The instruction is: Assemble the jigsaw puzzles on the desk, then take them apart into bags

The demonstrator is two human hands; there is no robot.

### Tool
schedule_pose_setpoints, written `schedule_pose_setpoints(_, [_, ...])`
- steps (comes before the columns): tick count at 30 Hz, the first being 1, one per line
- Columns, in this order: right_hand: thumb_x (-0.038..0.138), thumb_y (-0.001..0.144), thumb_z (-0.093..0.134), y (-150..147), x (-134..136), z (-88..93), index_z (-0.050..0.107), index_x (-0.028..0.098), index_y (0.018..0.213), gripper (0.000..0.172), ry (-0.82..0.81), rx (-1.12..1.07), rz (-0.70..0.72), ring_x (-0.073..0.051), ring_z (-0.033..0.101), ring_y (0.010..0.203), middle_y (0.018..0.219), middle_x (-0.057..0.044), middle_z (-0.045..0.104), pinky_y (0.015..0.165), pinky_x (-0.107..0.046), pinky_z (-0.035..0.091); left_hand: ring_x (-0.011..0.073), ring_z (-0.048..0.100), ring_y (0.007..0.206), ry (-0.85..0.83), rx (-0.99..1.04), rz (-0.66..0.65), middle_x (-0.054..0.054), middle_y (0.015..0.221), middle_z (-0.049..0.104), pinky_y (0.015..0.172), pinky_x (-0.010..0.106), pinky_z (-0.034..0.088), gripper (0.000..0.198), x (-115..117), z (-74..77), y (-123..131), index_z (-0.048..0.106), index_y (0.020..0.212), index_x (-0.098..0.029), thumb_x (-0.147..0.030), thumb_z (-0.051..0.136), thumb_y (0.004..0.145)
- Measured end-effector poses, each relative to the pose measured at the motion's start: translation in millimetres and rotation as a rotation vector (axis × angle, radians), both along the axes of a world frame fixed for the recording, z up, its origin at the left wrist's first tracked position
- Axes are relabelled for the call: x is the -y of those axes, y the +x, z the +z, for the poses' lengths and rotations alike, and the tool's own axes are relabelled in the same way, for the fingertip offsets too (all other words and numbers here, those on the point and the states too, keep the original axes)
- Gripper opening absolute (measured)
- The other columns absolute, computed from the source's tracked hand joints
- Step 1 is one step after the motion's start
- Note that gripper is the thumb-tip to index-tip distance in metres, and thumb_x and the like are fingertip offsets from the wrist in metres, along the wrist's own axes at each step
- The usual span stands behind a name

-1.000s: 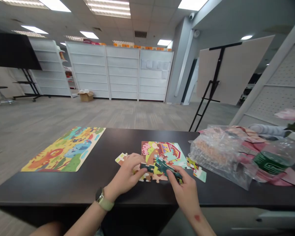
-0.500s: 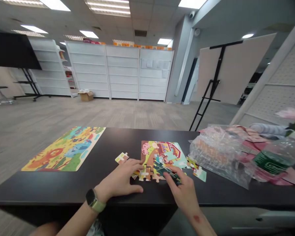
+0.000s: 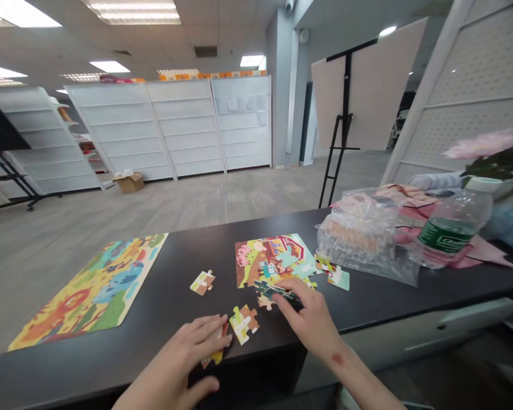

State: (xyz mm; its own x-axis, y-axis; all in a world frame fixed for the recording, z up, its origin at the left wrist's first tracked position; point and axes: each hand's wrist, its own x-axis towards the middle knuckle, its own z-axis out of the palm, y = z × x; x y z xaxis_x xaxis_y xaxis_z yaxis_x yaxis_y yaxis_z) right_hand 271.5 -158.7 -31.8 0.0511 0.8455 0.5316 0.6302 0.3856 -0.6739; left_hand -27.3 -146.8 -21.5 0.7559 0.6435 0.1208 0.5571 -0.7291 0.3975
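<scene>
The green pieces point(image 3: 271, 290), joined together, sit under the right hand point(image 3: 310, 319), its fingers point(image 3: 293, 283) drawn together and apparently pinching them. They look like stiff, light card, thin enough that a pinch at the edges would suit them best, and their cut tabs could bend if forced. Just left of those fingers lies a loose piece point(image 3: 244, 324). The left hand point(image 3: 177, 356), fingers spread apart, covers another piece point(image 3: 216, 356) at the table point(image 3: 162, 319) edge. Beyond the right fingertips lies the part-built puzzle point(image 3: 265, 262).
</scene>
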Motion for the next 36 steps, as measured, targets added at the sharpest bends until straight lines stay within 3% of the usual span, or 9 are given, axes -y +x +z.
schedule_pose_setpoints(5, [0.028,0.092,0.059,-0.7,0.4,-1.9,0.066,0.025,0.097,0.009,-0.017,-0.006,0.009,-0.018,0.068,0.092,0.100,-0.001,0.074,0.081,-0.029,0.050,0.0231,0.060,0.122,0.028,0.108,-0.057,0.002,0.134,0.064,0.103,0.035,0.051,0.046,-6.8,1.3,-14.7,0.060,0.132,-0.038,-0.014,0.051,0.093])
schedule_pose_setpoints(8, [0.029,0.092,0.058,-1.7,0.5,-1.4,0.066,0.025,0.098,0.010,-0.025,-0.030,0.006,-0.019,0.068,0.092,0.099,-0.001,0.073,0.082,-0.029,0.049,0.0185,0.067,0.109,0.045,0.219,0.093,0.001,0.120,0.071,0.093,0.025,0.055,0.034,-14.0,5.9,-15.5,0.063,0.126,-0.034,-0.021,0.049,0.098])
schedule_pose_setpoints(11, [0.031,0.092,0.058,-2.3,0.4,0.8,0.066,0.025,0.098,0.012,-0.042,-0.077,-0.008,-0.019,0.068,0.092,0.098,-0.001,0.074,0.083,-0.029,0.049,0.0204,0.060,0.119,0.154,0.294,0.236,0.003,0.129,0.065,0.100,0.032,0.052,0.035,-12.2,3.9,5.6,0.059,0.131,-0.032,-0.022,0.042,0.101])
schedule_pose_setpoints(15, [0.040,0.091,0.059,0.9,-0.2,2.4,0.065,0.023,0.095,0.018,-0.089,-0.191,-0.070,-0.019,0.068,0.086,0.093,-0.001,0.074,0.078,-0.028,0.049,0.0273,0.044,0.135,0.169,0.056,0.101,0.005,0.146,0.052,0.108,0.046,0.043,0.047,0.0,-2.2,47.5,0.046,0.143,-0.035,-0.025,0.049,0.098])
schedule_pose_setpoints(19, [0.046,0.089,0.059,6.7,-2.0,2.4,0.064,0.022,0.094,0.025,-0.108,-0.314,-0.124,-0.021,0.067,0.086,0.092,-0.003,0.073,0.077,-0.028,0.048,0.0290,0.050,0.126,0.119,-0.020,-0.008,0.004,0.144,0.052,0.102,0.045,0.045,0.054,6.7,0.5,59.7,0.048,0.140,-0.037,-0.022,0.062,0.090])
schedule_pose_setpoints(22, [0.044,0.089,0.059,7.2,-3.3,4.8,0.065,0.021,0.092,0.024,-0.120,-0.335,-0.078,-0.020,0.066,0.085,0.091,-0.002,0.072,0.077,-0.028,0.048,0.0232,0.059,0.109,0.019,0.095,-0.089,0.005,0.126,0.064,0.092,0.034,0.050,0.038,6.4,3.4,57.3,0.056,0.129,-0.033,-0.017,0.050,0.095])
schedule_pose_setpoints(24, [0.042,0.089,0.059,5.1,-3.0,7.6,0.065,0.022,0.091,0.021,-0.147,-0.307,-0.015,-0.019,0.065,0.084,0.089,-0.002,0.071,0.077,-0.028,0.047,0.0207,0.062,0.100,-0.079,0.240,-0.018,0.006,0.112,0.067,0.088,0.030,0.050,0.024,4.4,4.0,62.1,0.057,0.120,-0.027,-0.022,0.044,0.100])
schedule_pose_setpoints(29, [0.040,0.097,0.047,1.9,1.3,10.0,0.063,0.022,0.107,0.026,-0.182,-0.266,0.178,-0.018,0.063,0.083,0.095,-0.002,0.070,0.078,-0.029,0.049,0.0223,0.047,0.124,-0.147,0.572,0.124,0.010,0.126,0.051,0.110,0.040,0.038,0.016,-12.6,2.6,107.9,0.049,0.109,-0.022,-0.028,0.036,0.104])
schedule_pose_setpoints(36, [0.047,0.095,0.050,15.2,-2.0,3.5,0.057,0.023,0.112,0.030,-0.094,-0.406,0.019,-0.023,0.063,0.106,0.111,-0.007,0.068,0.088,-0.032,0.052,0.0261,0.042,0.126,-0.195,0.687,0.068,0.013,0.131,0.043,0.110,0.047,0.037,0.021,-39.9,-3.6,159.6,0.042,0.122,-0.022,-0.030,0.040,0.102])
